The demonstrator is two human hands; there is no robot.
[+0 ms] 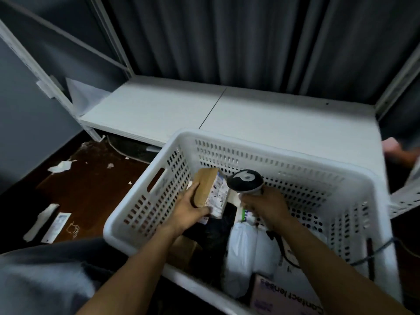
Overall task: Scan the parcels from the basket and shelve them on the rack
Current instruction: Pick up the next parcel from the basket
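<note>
Parcel: a small brown cardboard box (204,185) with a white printed label on one face, held tilted above the left-middle of the basket (295,159).
Left grip (191,209): clasped round the parcel's near end, with the thumb on the brown face and the fingers underneath.
Right grip (267,206): wrapped round the handle of a scanner (245,179), whose rounded head sits just beside the parcel's labelled face.
Step in hand: this looks like the scan itself, with shelving not yet done for this parcel.
How it will handle: probably light, since one hand carries it. It is stiff-sided, so it should not sag or fold. The card is dry rather than slick, though the label face may be smoother.
Where to hold: by the bare brown faces and the end, keeping fingers off the label so the code stays readable.
In the basket: a white poly bag (245,253), a black bag (216,233), another brown box (186,248) and a box printed "Contact lenses" (284,298). The bags would be soft and slippery.
Rack shelf (159,105): a white board just behind the basket.
Risk: the scanner cable (375,248) hangs over the basket's right rim and could snag.
</note>
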